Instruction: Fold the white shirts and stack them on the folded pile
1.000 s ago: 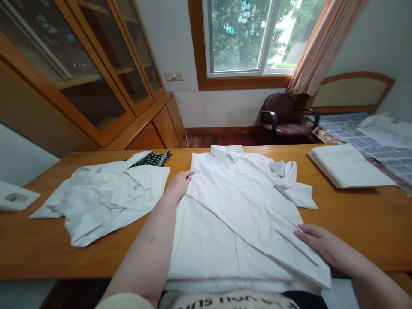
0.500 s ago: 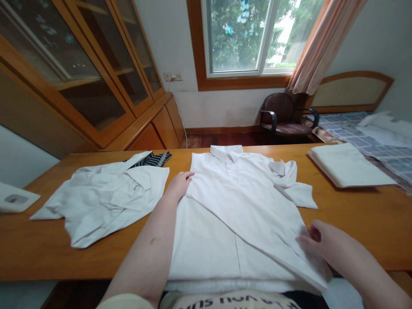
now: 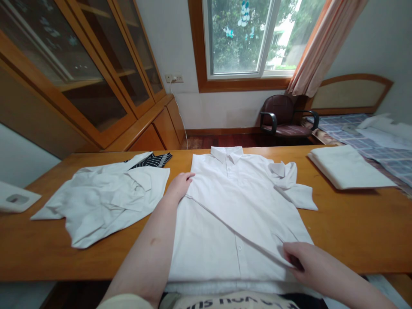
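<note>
A white collared shirt (image 3: 222,210) lies front up on the wooden table before me, its collar at the far side. A long diagonal fold crosses its lower front. My left hand (image 3: 180,187) is closed at the shirt's left edge, below the shoulder, with its fingertips on the cloth. At the lower right, my right hand (image 3: 298,259) pinches the fabric near the end of that fold. One sleeve (image 3: 298,195) sticks out to the right, bent and crumpled.
To the left lies a crumpled white garment (image 3: 109,199) with a black striped cloth (image 3: 154,160) behind it. A folded white cloth (image 3: 349,167) sits at the right. A white object (image 3: 17,199) stands at the far left. Beyond the table are a chair (image 3: 280,116) and glass-door cabinet (image 3: 128,116).
My right hand has moved left and down, bringing the pinched cloth inward from the shirt's right side. My left hand has stayed in place.
</note>
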{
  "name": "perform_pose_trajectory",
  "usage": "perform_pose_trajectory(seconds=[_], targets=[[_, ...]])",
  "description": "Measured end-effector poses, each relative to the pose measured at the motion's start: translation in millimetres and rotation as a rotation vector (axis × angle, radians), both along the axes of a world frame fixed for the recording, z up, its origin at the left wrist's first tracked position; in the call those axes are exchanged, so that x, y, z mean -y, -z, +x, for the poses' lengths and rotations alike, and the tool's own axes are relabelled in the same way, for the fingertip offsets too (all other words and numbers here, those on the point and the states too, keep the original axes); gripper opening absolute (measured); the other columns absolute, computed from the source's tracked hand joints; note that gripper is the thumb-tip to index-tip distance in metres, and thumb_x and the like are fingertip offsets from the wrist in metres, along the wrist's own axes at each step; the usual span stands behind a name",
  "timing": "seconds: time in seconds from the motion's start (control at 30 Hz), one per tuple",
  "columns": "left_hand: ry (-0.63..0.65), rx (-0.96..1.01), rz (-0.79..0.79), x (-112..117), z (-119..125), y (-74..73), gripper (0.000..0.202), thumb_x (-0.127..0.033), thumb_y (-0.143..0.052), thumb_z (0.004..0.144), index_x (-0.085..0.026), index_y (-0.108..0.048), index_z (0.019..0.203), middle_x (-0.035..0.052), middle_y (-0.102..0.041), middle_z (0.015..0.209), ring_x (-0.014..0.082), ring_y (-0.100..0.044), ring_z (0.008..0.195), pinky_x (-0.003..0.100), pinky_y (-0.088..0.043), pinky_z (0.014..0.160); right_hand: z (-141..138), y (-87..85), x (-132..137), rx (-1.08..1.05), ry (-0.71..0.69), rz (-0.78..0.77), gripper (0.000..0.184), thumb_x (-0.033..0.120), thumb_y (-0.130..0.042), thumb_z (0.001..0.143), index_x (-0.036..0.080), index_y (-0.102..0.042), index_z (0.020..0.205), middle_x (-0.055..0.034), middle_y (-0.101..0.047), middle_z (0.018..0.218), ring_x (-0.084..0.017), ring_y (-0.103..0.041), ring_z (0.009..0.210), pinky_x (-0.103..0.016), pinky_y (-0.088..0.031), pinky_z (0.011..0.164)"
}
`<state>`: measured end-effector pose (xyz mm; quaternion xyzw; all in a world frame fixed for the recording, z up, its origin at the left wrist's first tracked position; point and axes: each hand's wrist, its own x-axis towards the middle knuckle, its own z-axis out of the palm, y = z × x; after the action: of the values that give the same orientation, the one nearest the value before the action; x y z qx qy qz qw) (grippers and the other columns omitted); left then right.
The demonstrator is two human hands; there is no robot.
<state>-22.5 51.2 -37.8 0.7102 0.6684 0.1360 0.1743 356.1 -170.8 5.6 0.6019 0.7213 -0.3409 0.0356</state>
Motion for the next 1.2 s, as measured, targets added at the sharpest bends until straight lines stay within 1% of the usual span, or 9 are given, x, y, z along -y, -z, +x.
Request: perform_pose_trajectory(seconds=[0.17, 0.3, 0.43, 0.53, 0.67, 0.77, 0.9, 1.07, 1.2], targets=[[0.008, 0.003, -0.003, 0, -1, 0.7, 0.035, -0.025, -0.045, 0.085, -0.027, -0.061, 0.117, 0.0059, -0.06, 0.117, 0.0203, -0.057, 0.102, 0.029, -0.042, 0.088, 2, 0.8, 1, -0.03, -0.003, -0.09, 0.006, 0.015, -0.056, 0.064, 0.021, -0.054, 0.067, 0.0016, -0.061, 0.068, -0.013, -0.051, 0.061, -0.022, -0.03, 0.053], [-0.003, 0.0, 0.019, -1, -1, 1.7, 0.038, -0.03, -0.046, 0.087, -0.023, -0.058, 0.122, 0.0076, -0.061, 0.114, 0.0204, -0.058, 0.099, 0.029, -0.043, 0.087, 1, -2.1, -7, -0.089, -0.009, -0.15, 0.011, 0.032, -0.058, 0.074, 0.022, -0.059, 0.071, 0.0008, -0.063, 0.068, -0.014, -0.055, 0.062, -0.023, -0.035, 0.054], [-0.055, -0.073, 0.119, 2, 5, -0.8, 0.048, -0.039, -0.041, 0.089, -0.016, -0.046, 0.131, 0.0124, -0.06, 0.115, 0.0231, -0.057, 0.104, 0.033, -0.042, 0.09, -4, -12.8, -22, -0.114, 0.055, 0.014, 0.024, 0.041, -0.048, 0.084, 0.022, -0.061, 0.08, -0.0027, -0.065, 0.077, -0.017, -0.058, 0.069, -0.026, -0.042, 0.062], [0.019, -0.175, 0.202, 8, 17, -1.3, 0.053, -0.038, -0.043, 0.088, -0.013, -0.041, 0.135, 0.0156, -0.049, 0.132, 0.0264, -0.044, 0.122, 0.037, -0.033, 0.102, -10, -13.0, -37, -0.14, 0.055, 0.188, 0.03, 0.044, -0.046, 0.086, 0.023, -0.061, 0.1, -0.0072, -0.064, 0.104, -0.021, -0.06, 0.093, -0.033, -0.046, 0.082], [0.234, -0.213, 0.092, 17, 38, 6.0, 0.06, -0.046, -0.042, 0.088, -0.016, -0.034, 0.14, 0.0145, -0.023, 0.15, 0.0287, -0.017, 0.139, 0.042, -0.018, 0.111, -21, -0.2, -65, -0.151, -0.09, 0.332, 0.044, 0.046, -0.049, 0.084, 0.024, -0.053, 0.123, -0.0091, -0.043, 0.14, -0.026, -0.043, 0.125, -0.042, -0.035, 0.104], [0.251, -0.269, 0.039, 17, 44, 15.3, 0.067, -0.052, -0.041, 0.087, -0.02, -0.027, 0.144, 0.0136, -0.01, 0.153, 0.0319, -0.004, 0.14, 0.05, -0.011, 0.111, -30, 11.8, -86, -0.087, -0.154, 0.394, 0.057, 0.046, -0.051, 0.084, 0.021, -0.044, 0.134, -0.0117, -0.03, 0.148, -0.027, -0.03, 0.134, -0.046, -0.027, 0.109], [0.198, -0.326, -0.011, 11, 38, 24.5, 0.069, -0.056, -0.032, 0.089, -0.019, -0.022, 0.146, 0.016, -0.01, 0.153, 0.0309, -0.004, 0.14, 0.048, -0.01, 0.111, -36, 29.0, -107, -0.035, -0.212, 0.44, 0.068, 0.05, -0.048, 0.085, 0.019, -0.031, 0.143, -0.0147, -0.018, 0.151, -0.028, -0.015, 0.139, -0.05, -0.018, 0.111], [0.134, -0.368, -0.021, 4, 33, 27.2, 0.071, -0.059, -0.027, 0.088, -0.019, -0.019, 0.147, 0.0156, -0.011, 0.153, 0.0297, -0.005, 0.14, 0.047, -0.011, 0.111, -37, 50.3, -124, 0.063, -0.273, 0.444, 0.07, 0.056, -0.041, 0.086, 0.018, -0.028, 0.144, -0.0151, -0.019, 0.15, -0.027, -0.014, 0.139, -0.049, -0.015, 0.111], [0.129, -0.386, -0.026, -3, 32, 30.6, 0.074, -0.062, -0.027, 0.086, -0.019, -0.018, 0.147, 0.0146, -0.011, 0.153, 0.0293, -0.005, 0.14, 0.047, -0.011, 0.111, -36, 57.4, -134, 0.107, -0.295, 0.448, 0.075, 0.061, -0.038, 0.085, 0.02, -0.024, 0.146, -0.013, -0.016, 0.151, -0.027, -0.013, 0.139, -0.047, -0.014, 0.111]])
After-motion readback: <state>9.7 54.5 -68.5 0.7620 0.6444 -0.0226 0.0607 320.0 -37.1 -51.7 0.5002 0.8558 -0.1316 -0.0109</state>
